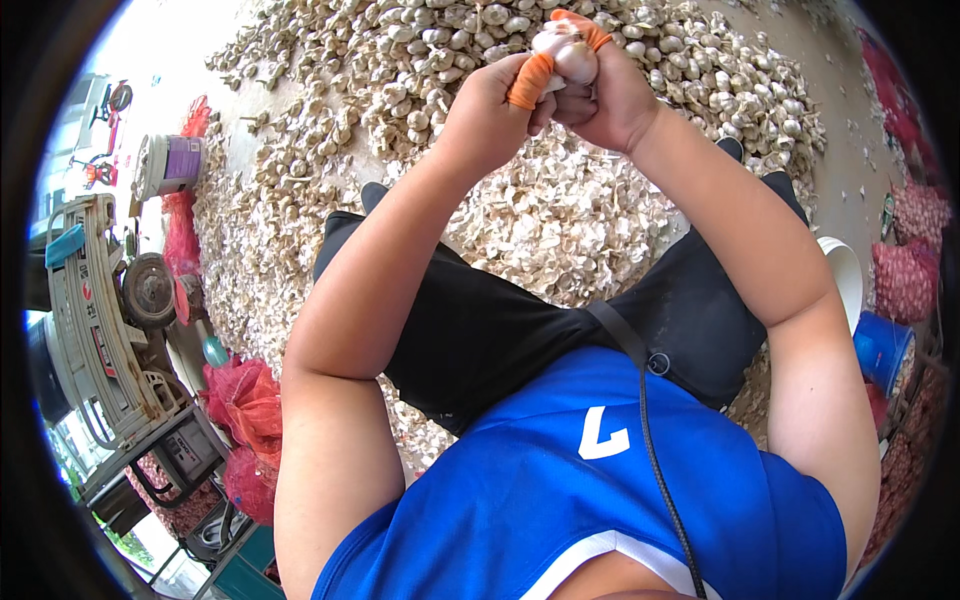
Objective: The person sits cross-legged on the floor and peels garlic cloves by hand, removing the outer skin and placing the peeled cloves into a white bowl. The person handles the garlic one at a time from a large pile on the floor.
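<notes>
A white garlic bulb (575, 61) is held between my two hands, at arm's length in front of me. My left hand (499, 105) presses on its near left side, its thumb wrapped in an orange finger cover (532, 81). Around the bulb's right side curls my right hand (619, 101), with another orange cover (587, 28) on its thumb. The fingers are bunched together under the bulb, so its lower side is hidden. Beyond and beneath the hands spreads a large heap of garlic bulbs (420, 82), many with stem stubs.
Loose garlic skins (562, 217) are piled between my legs. Left are a white bucket (171, 166), red mesh bags (244, 405) and a three-wheeled cart (97, 322). To the right are a white tub (844, 277), a blue bucket (883, 352) and filled mesh sacks (905, 281).
</notes>
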Demonstrator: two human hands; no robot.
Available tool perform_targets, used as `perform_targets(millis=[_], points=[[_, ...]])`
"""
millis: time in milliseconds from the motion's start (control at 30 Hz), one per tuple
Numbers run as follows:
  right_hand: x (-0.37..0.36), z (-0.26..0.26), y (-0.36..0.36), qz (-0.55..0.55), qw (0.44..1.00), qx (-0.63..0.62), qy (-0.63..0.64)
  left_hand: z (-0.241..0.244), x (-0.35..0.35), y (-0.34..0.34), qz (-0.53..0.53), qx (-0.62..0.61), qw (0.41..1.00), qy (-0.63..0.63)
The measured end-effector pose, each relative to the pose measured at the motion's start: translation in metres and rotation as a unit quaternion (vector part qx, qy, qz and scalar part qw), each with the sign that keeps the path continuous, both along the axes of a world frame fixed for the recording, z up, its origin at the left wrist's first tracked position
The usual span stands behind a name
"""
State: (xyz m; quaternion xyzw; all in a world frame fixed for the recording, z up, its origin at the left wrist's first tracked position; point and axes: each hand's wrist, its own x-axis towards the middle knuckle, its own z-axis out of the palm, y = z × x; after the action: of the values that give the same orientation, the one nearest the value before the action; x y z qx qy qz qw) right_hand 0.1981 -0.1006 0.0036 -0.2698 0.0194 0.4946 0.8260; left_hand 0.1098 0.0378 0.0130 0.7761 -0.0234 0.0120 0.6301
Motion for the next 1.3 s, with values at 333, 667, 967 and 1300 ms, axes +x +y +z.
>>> perform_targets(millis=[333, 667, 967, 1300], points=[[0.028, -0.007, -0.013, 0.114, 0.74, -0.272, -0.604, 0.0, 0.001, 0.009, -0.025, -0.194, 0.956, 0.22], [0.002, -0.035, 0.004, -0.048, 0.791, -0.311, -0.525, -0.015, 0.0, 0.003, 0.061, -0.145, 0.977, 0.146], [-0.014, -0.016, 0.007, -0.067, 0.821, -0.207, -0.528, -0.013, -0.009, -0.002, 0.088, -0.026, 0.995, 0.037], [-0.029, -0.022, 0.013, -0.124, 0.825, -0.204, -0.513, -0.007, -0.008, 0.001, 0.115, -0.192, 0.963, 0.152]])
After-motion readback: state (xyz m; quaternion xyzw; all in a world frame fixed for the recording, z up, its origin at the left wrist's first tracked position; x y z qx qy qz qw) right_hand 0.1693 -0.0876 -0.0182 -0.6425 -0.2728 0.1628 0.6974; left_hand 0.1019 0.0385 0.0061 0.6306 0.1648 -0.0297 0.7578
